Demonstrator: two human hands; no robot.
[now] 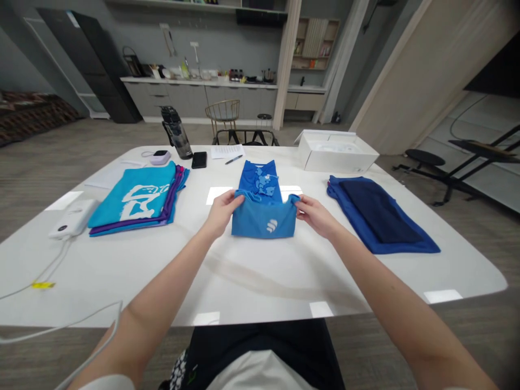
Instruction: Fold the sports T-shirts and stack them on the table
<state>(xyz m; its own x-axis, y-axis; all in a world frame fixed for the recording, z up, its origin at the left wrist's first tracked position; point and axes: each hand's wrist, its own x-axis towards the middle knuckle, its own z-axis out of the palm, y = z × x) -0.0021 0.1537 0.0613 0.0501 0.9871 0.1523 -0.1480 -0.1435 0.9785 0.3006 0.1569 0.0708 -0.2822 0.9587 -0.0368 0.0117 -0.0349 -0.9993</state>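
A blue T-shirt point(263, 219), partly folded into a narrow strip, lies across the middle of the white table. Its near part, with a small white logo, is lifted and doubled toward the far part, which carries a lighter blue print. My left hand point(223, 210) pinches the left corner of the raised edge. At the right corner, my right hand point(314, 214) grips the same edge between thumb and fingers. To the left sits a stack of folded shirts point(132, 195), turquoise with white lettering on top. On the right lie folded dark blue garments point(382, 214).
Behind the T-shirt are a pen point(234, 159), paper point(227, 151), a black phone point(199, 160) and a water bottle point(177, 132). A white box point(339, 154) stands at the back right. A white power bank point(73, 219) with cables point(52, 265) lies at the left.
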